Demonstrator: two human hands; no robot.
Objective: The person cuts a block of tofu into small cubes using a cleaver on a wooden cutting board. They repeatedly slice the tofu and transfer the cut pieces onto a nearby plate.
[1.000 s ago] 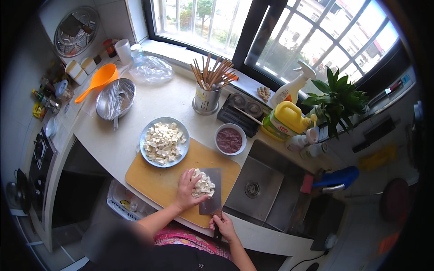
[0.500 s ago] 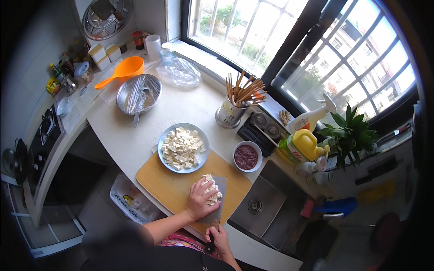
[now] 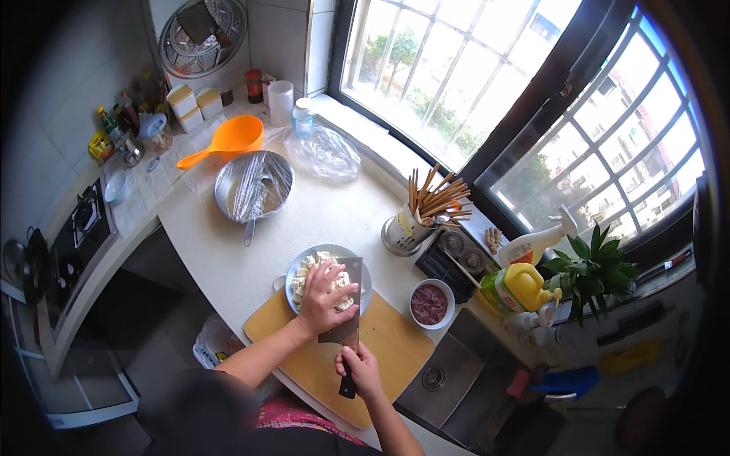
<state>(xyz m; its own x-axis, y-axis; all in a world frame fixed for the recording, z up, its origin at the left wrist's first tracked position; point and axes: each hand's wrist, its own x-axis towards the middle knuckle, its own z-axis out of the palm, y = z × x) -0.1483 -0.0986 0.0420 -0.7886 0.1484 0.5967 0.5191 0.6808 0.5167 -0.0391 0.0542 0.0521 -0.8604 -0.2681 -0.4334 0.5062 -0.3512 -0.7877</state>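
Note:
My right hand [image 3: 363,370] grips the black handle of a cleaver [image 3: 350,334], whose wide blade reaches over a pale blue plate [image 3: 366,292]. Fingers spread, my left hand [image 3: 325,298] lies over white cubes, which look like tofu [image 3: 306,267], at the blade and above the plate. How many cubes rest on the blade is hidden under the hand. Part of the plate overlaps the far edge of a wooden cutting board [image 3: 407,338]. The board's surface shows bare under the cleaver's handle.
A white bowl of dark red minced-looking food [image 3: 430,305] stands right of the board, beside a sink [image 3: 456,372]. Farther back are a chopstick holder [image 3: 404,232], a film-covered metal bowl [image 3: 251,190], an orange ladle-like scoop [image 3: 236,135] and a yellow jug [image 3: 517,287].
Both hands have moved away from me with the cleaver and the cubes, from over the board to over the plate. My left fingers are spread wider.

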